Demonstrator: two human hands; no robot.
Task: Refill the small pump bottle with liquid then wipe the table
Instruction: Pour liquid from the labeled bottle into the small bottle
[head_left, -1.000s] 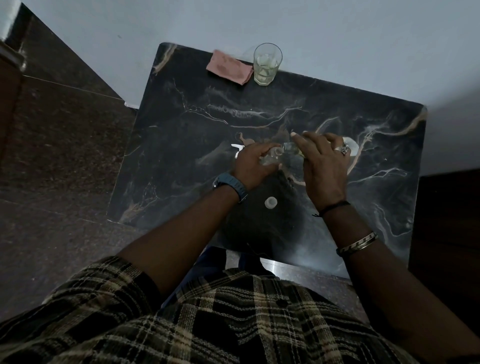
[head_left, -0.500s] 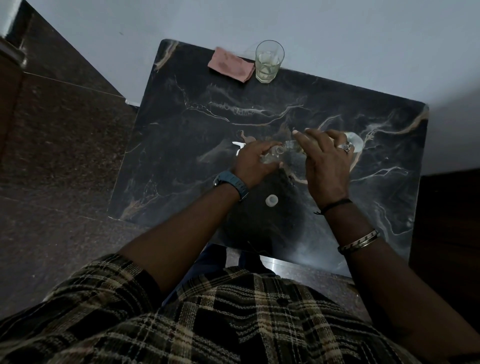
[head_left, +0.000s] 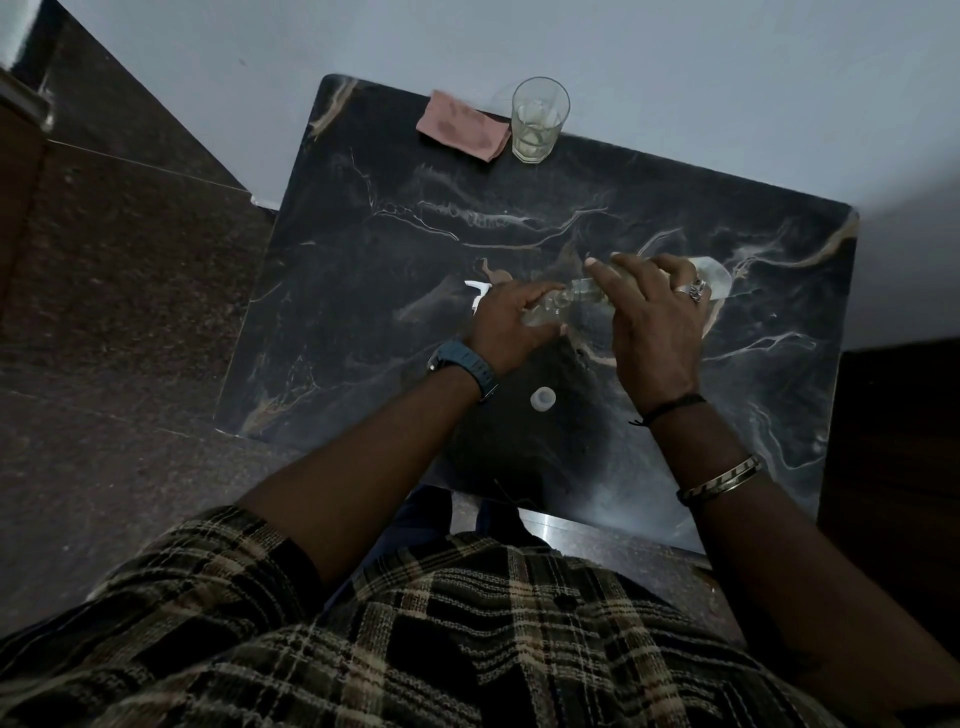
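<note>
At the frame's centre the left hand (head_left: 511, 325) grips the small clear pump bottle (head_left: 545, 313) while the right hand (head_left: 652, 322) holds a larger clear refill bottle (head_left: 714, 278) tipped neck-to-neck against it. Any wobble between those narrow mouths would likely spill onto the glossy black marbled surface (head_left: 415, 234). The pink cloth (head_left: 460, 130) lies folded at upper centre beside a glass tumbler (head_left: 537, 122); a small white cap (head_left: 543, 399) sits below the hands.

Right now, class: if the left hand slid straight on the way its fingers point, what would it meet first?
The left hand points rightward; it would probably meet the right hand tilting the larger bottle first, though depth is unclear.
</note>
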